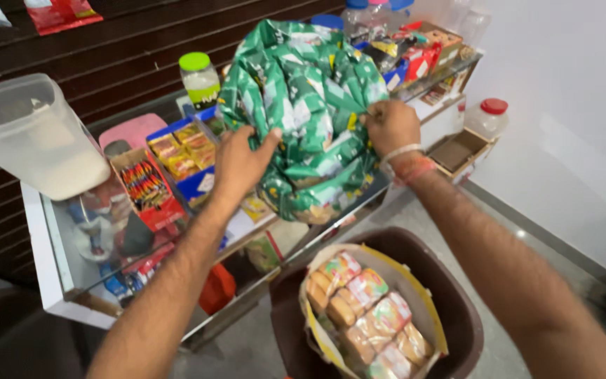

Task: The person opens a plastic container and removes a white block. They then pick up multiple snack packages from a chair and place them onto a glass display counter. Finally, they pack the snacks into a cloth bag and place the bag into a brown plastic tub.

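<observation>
White walls and a grey floor frame a small shop, where a glass-topped display counter (pixel 57 267) runs under the person's arms; on it rests a big crumpled bundle of green snack packets (pixel 303 119), held between both hands. Left hand (pixel 241 163) lies spread against the bundle's left side, fingers apart and pressing the foil; right hand (pixel 391 126) is closed, pinching the bundle's right edge, a pale band and red thread at the wrist. Just left of the bundle sits a blue box of yellow sweets (pixel 184 154), then a red box of coloured sticks (pixel 147 188); behind them stands a green-lidded jar (pixel 200 78); far left, a clear plastic tub (pixel 26 133). Below the right forearm, a brown bin (pixel 457 309) holds an open sack of wrapped biscuit packs (pixel 366 309). A red-lidded jar (pixel 489 118) stands at the counter's far right.
</observation>
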